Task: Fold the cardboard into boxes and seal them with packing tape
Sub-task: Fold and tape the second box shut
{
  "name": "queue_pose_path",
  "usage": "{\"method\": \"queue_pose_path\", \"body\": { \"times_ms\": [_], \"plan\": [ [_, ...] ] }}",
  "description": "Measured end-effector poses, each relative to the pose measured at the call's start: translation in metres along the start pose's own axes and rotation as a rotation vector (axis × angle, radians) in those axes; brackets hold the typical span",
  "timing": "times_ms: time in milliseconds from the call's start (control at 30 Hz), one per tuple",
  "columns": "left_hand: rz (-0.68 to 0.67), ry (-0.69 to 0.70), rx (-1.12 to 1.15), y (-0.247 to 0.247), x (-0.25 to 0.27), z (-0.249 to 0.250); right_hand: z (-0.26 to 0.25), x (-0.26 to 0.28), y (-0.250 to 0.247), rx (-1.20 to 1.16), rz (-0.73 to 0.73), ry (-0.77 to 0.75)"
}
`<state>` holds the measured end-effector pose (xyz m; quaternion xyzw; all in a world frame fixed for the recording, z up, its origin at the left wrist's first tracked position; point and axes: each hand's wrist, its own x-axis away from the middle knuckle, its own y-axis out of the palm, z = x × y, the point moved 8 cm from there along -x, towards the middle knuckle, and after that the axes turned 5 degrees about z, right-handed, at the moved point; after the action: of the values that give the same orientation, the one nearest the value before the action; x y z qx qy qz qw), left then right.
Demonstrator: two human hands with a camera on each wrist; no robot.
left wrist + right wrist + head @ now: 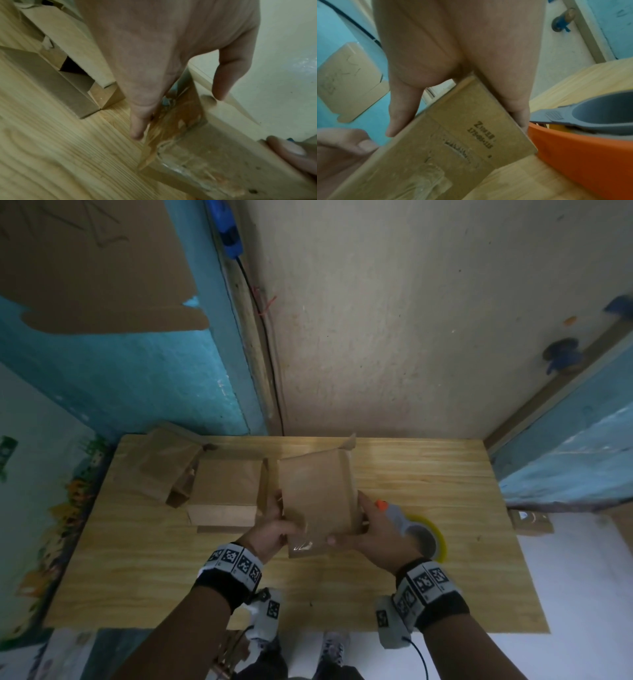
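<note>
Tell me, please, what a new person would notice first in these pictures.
First, the cardboard box held over the middle of the wooden table, gripped by the left hand and the right hand. Next, the grey and orange tape dispenser just right of it, and the folded cardboard to the left.

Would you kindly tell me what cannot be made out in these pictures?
- Box far end: head view, faces away.
- Box print: right wrist view, top line blurred.
- Tape dispenser: head view, partly behind the right hand.
- Left hand fingers: head view, behind the box.
</note>
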<state>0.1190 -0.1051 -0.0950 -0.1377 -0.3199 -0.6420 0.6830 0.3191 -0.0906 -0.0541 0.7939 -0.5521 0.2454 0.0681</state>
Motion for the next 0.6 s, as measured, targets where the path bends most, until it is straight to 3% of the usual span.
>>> {"method": "queue_pose_path", "body": {
  "times_ms": [200,500,600],
  "plan": [
    [-0.002,0.153,-0.274,0.013,0.003,0.002,-0.011,-0.002,0.006,0.092,0.015,-0.122],
    [0.050,0.192,-0.233,0.010,0.008,0.008,0.007,-0.010,-0.010,-0.081,0.023,-0.062],
    [0.090,0.241,-0.276,0.014,0.012,0.015,0.012,-0.011,-0.007,-0.039,0.045,-0.024]
  ]
}}
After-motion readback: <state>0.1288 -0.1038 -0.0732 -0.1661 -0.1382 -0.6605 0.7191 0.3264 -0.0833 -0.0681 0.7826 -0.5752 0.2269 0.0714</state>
